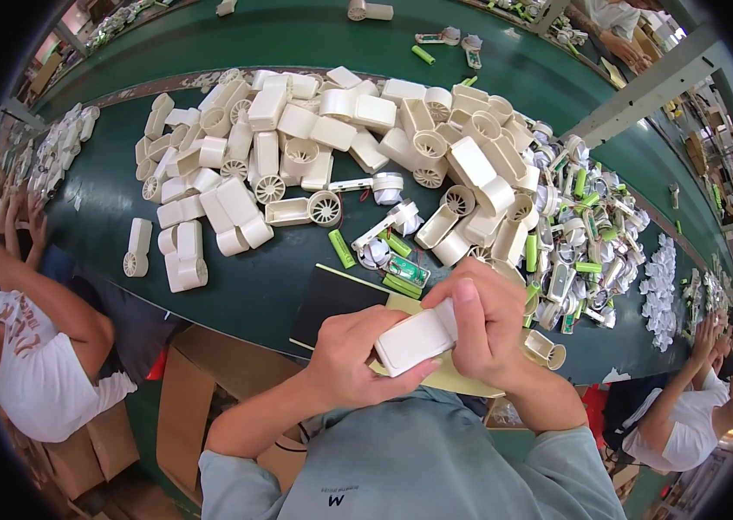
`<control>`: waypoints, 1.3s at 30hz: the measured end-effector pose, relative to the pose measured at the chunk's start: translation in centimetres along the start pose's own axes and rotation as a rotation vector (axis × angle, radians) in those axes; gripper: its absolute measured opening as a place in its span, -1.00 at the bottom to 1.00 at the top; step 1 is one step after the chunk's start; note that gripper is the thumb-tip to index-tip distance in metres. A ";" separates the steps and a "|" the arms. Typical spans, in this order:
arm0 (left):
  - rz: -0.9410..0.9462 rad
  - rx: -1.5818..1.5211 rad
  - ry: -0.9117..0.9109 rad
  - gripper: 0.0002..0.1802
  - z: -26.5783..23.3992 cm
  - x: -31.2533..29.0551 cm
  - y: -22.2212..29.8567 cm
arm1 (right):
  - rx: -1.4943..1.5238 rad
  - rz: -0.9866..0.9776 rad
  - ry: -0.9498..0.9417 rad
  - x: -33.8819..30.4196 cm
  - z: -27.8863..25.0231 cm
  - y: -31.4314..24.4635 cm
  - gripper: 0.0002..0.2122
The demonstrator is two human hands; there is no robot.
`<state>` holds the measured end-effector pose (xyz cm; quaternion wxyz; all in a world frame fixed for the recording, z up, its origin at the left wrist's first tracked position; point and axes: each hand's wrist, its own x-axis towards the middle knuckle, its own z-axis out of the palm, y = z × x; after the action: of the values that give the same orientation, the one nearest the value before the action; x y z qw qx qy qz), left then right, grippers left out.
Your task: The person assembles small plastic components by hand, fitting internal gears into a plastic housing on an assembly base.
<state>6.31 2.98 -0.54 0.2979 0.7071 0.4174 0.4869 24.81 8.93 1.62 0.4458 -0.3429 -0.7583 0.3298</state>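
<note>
White casing: the pale, rounded-corner casing point(414, 341) is raised in front of my chest, above the near edge of the bench point(245, 303), tilted with its broad face up.
Left hand: my left hand point(345, 351) is curled around the rectangular end, thumb along the upper edge and fingers underneath; a wide support like this suits steadying the body.
Right hand: my right hand point(488, 321) is wrapped over the other end, thumb laid on top; most of that end is covered, so I can't tell how its seam sits.
Pressure: I judge this to be a squeeze or a fitting of the shell, best done evenly from both sides, since thin plastic could flex or crack under one thumb.
Fingertips: mine belong off any joint line, where skin could get pinched.
Loose parts: a green cylinder point(342, 249) and a circuit board point(410, 271) lie just beyond my hands, so wide elbow swings are unwise.
Shell heap: the pile of cream shells point(288, 121) stands farther back, clear of my knuckles.
Wired heap: the tangle of wired parts point(587, 251) is to my right; trailing wires could snag my sleeve.
</note>
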 end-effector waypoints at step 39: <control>0.134 0.134 0.089 -0.35 2.9 1.0 0.7 | 0.057 -0.166 0.170 -0.6 -1.4 0.4 -0.56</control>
<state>9.41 3.46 -0.51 0.1980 0.7296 0.4134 0.5076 26.34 8.93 1.56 0.5438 -0.2928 -0.7337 0.2831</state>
